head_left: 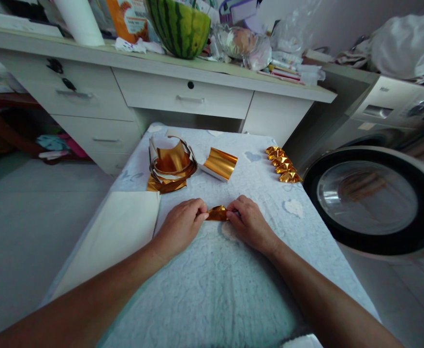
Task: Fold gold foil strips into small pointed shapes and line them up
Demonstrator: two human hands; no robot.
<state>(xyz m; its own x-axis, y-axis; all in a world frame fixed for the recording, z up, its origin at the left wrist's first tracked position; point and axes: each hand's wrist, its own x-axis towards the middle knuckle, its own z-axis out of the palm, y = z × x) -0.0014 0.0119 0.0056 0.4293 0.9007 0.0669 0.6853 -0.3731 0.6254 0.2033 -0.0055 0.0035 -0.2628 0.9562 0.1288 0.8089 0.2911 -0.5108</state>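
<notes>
Between my hands, low over the cloth-covered table (197,280), is a small folded gold foil piece (217,213). My left hand (184,220) pinches its left end, and my right hand (247,220) pinches the right end. Beyond them lies a curved gold sheet (221,164) with a pale underside. A stack of curled gold sheets (171,162) rests at the back left of the table. Several folded gold pieces (283,165) form a row near the right edge.
White paper (113,237) covers the table's left side. An open round washing machine door (369,198) stands beside the right edge. Behind is a white desk (193,99) with a cut watermelon (179,29), a white roll (79,21) and plastic bags.
</notes>
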